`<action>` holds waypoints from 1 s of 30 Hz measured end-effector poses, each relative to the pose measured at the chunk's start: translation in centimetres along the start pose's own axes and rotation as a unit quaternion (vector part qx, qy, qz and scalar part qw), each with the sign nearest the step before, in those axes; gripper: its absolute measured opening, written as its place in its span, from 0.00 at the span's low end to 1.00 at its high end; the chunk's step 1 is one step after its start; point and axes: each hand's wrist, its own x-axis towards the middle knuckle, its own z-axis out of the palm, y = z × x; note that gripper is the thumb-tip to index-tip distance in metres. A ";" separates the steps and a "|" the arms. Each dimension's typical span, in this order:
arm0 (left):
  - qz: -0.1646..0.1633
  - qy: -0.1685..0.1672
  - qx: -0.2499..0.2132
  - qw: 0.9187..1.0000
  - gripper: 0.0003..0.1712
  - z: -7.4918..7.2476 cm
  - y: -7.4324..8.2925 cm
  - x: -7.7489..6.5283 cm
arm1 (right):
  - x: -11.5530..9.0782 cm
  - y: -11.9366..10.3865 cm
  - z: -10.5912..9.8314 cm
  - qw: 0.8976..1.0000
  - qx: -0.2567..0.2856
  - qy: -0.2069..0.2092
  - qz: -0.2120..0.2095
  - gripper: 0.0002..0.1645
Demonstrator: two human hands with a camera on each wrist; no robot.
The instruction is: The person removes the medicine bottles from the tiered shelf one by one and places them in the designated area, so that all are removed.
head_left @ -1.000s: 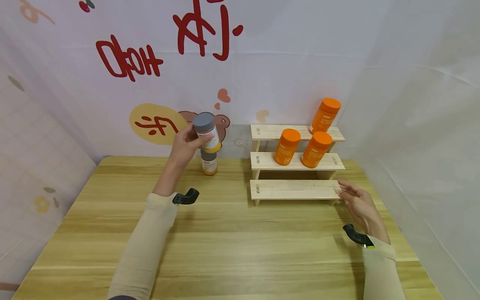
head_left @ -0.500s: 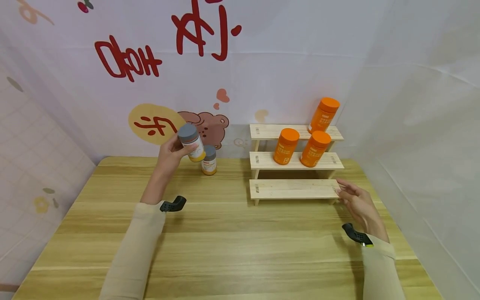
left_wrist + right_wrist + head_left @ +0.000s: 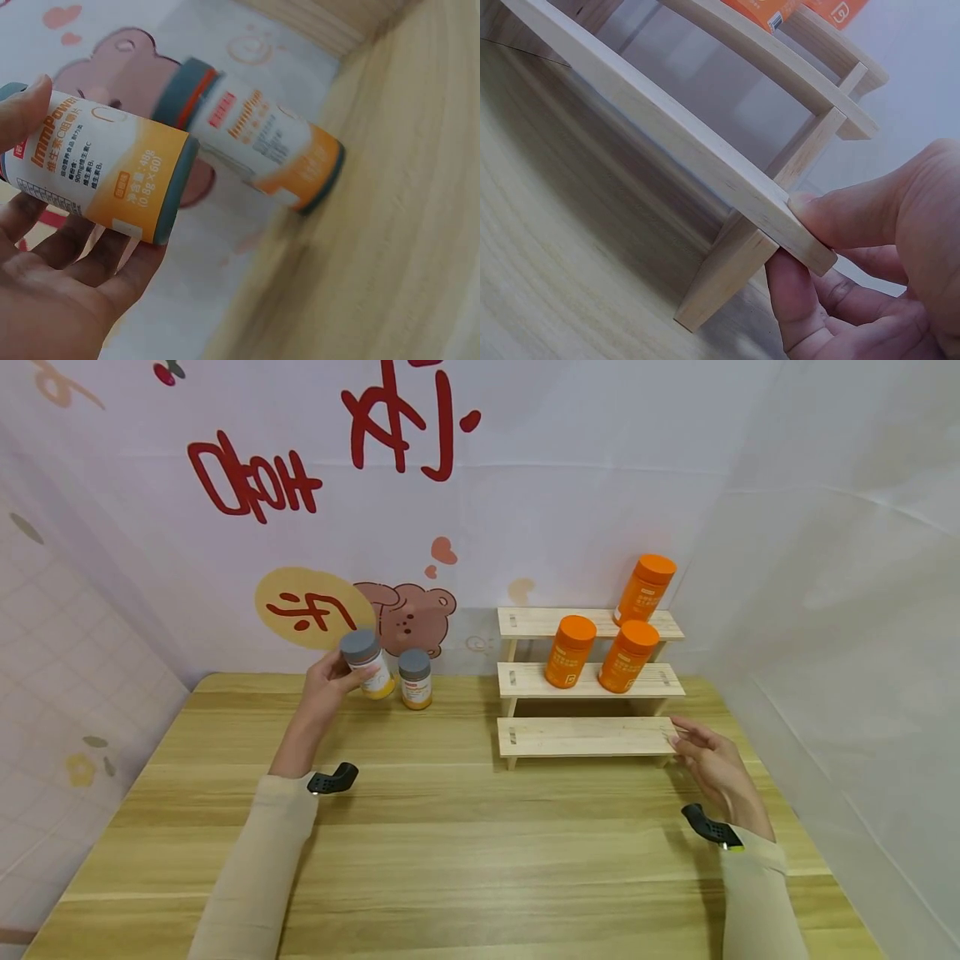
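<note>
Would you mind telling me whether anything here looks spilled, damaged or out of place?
Nothing stands out: three orange bottles stand upright on the wooden rack, one grey-capped bottle stands on the table, and a matching bottle is simply held in the left hand.

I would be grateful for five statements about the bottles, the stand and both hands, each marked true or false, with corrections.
1. The left hand holds a cylindrical white-and-yellow bottle with a grey lid. True.
2. The other grey-lidded bottle lies on its side. False: it stands upright on the wood-grained table.
3. Two cylindrical orange bottles stand on the middle tier of the pale wooden three-tier stand. True.
4. The top tier holds nothing. False: a third orange bottle stands there.
5. The right hand pinches the end of the lowest tier. True.
</note>
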 end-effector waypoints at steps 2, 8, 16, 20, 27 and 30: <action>-0.012 0.004 0.004 1.000 0.32 -0.1 -0.6 0.1 | 0.0 0.0 0.0 1.000 0.001 -0.002 0.000 0.42; -0.043 0.014 0.017 0.999 0.36 -0.5 -2.4 0.5 | -0.1 -0.1 0.1 1.000 0.005 -0.001 0.006 0.42; -0.059 0.002 0.036 0.998 0.40 -1.1 -4.0 0.8 | -0.1 0.0 0.3 1.000 -0.001 0.001 0.006 0.38; -0.067 -0.011 0.046 0.997 0.41 -1.4 -4.7 0.9 | 0.0 0.1 0.2 1.000 -0.004 0.000 0.000 0.38; -0.068 -0.030 0.063 0.995 0.42 -1.4 -5.1 1.2 | 0.0 0.2 0.2 1.000 0.001 -0.001 0.000 0.38; -0.075 -0.036 0.065 0.994 0.42 -1.4 -5.0 1.2 | 0.1 0.2 0.2 1.000 0.003 -0.001 0.002 0.40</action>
